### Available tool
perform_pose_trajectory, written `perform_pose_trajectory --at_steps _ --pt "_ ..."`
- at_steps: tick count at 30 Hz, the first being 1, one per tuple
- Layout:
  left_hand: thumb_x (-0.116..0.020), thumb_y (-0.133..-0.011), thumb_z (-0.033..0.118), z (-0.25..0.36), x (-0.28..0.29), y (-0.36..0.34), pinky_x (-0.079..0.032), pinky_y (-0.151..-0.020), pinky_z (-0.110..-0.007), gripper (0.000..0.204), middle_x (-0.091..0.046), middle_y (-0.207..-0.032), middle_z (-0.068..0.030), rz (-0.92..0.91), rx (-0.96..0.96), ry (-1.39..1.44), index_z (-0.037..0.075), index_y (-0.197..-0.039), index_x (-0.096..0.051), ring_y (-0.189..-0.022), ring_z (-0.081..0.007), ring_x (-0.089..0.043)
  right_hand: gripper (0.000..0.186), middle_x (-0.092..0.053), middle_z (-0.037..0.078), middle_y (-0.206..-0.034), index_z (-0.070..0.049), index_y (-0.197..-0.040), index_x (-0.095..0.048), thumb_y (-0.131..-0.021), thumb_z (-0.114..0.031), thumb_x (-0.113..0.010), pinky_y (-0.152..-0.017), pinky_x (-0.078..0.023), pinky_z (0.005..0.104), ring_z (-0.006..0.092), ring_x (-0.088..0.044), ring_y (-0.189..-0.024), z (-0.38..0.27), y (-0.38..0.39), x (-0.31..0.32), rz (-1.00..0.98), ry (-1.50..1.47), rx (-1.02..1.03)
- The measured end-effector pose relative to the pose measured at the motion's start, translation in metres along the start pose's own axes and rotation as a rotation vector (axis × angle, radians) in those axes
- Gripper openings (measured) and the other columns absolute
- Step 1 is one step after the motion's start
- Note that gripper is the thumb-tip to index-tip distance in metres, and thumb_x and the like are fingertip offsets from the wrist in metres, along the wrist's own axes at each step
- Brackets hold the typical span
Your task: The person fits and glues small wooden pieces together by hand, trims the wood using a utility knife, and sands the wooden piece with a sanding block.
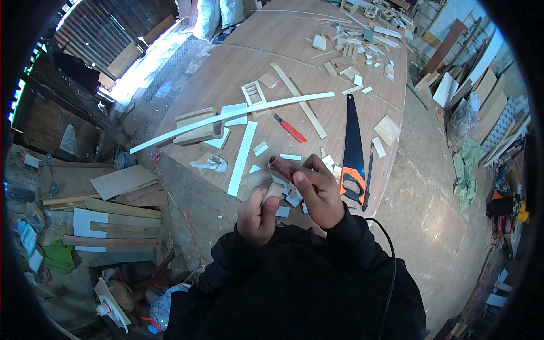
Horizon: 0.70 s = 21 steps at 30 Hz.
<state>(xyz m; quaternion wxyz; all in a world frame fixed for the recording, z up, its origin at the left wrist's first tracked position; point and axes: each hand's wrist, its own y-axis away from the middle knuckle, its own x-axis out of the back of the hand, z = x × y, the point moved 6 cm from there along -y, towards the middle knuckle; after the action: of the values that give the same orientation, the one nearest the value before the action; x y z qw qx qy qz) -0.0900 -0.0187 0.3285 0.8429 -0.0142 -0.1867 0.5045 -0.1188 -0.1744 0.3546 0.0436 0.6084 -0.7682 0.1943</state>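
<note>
Close in front of my chest, my left hand (255, 220) grips a small pale wood piece (274, 191) between thumb and fingers. Right beside it, my right hand (321, 195) pinches a folded reddish-brown sheet that looks like sandpaper (281, 167). The two held things are very near each other; whether they touch I cannot tell. Under my hands lie small white-faced offcuts (293, 197). Just beyond, a red utility knife (290, 128) rests on the wooden table (221, 68). A handsaw (352, 147) with an orange and black handle lies right of my right hand.
A long white strip (272, 103) crosses the table over a wooden trough-like piece (195, 126). Nearby are a small ladder-like frame (253, 95), a white cup (215, 164) and a wood strip (299, 101). Scraps (351, 51) crowd the far end. Boards (113, 226) lie at left.
</note>
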Motion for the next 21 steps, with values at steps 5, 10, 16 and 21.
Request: perform_pose_trajectory --at_steps 5,10,16,21 --pt "-0.051 -0.096 0.022 -0.004 0.000 0.003 -0.045 -0.056 -0.038 0.023 -0.059 -0.077 -0.0188 -0.009 0.002 -0.065 -0.001 -0.098 -0.055 -0.066 -0.0375 -0.060 0.030 -0.045 0.012 -0.073 -0.005 -0.117 -0.065 -0.092 -0.019 -0.056 -0.063 -0.039 0.0305 0.0207 -0.043 -0.069 -0.022 -0.003 0.005 0.070 -0.041 0.124" --pt "-0.051 -0.095 0.016 0.005 -0.001 0.000 -0.047 -0.057 -0.043 0.016 -0.061 -0.082 -0.0208 0.057 -0.175 -0.267 0.001 -0.096 -0.056 -0.069 -0.0406 -0.060 0.029 -0.045 0.013 -0.074 -0.010 -0.117 -0.067 -0.091 -0.020 -0.058 -0.050 -0.040 0.0313 0.0214 -0.050 -0.058 -0.024 0.001 -0.011 0.068 0.171 0.126" --pt "-0.052 -0.095 0.014 -0.002 -0.009 0.004 -0.049 -0.057 -0.041 0.016 -0.061 -0.082 -0.0192 0.079 -0.326 -0.261 -0.001 -0.099 -0.055 -0.070 -0.0385 -0.062 0.031 -0.047 0.014 -0.074 -0.009 -0.117 -0.067 -0.092 -0.025 -0.057 -0.051 -0.043 0.0321 0.0234 -0.052 -0.059 -0.021 0.008 -0.008 0.007 0.282 0.074" --pt "-0.053 -0.094 0.015 -0.003 -0.014 0.004 -0.049 -0.057 -0.040 0.017 -0.061 -0.081 -0.0189 0.072 -0.334 -0.248 -0.001 -0.100 -0.055 -0.070 -0.0382 -0.062 0.030 -0.049 0.016 -0.075 -0.009 -0.116 -0.067 -0.092 -0.025 -0.057 -0.050 -0.044 0.0331 0.0245 -0.055 -0.060 -0.017 0.010 -0.001 -0.003 0.306 0.051"
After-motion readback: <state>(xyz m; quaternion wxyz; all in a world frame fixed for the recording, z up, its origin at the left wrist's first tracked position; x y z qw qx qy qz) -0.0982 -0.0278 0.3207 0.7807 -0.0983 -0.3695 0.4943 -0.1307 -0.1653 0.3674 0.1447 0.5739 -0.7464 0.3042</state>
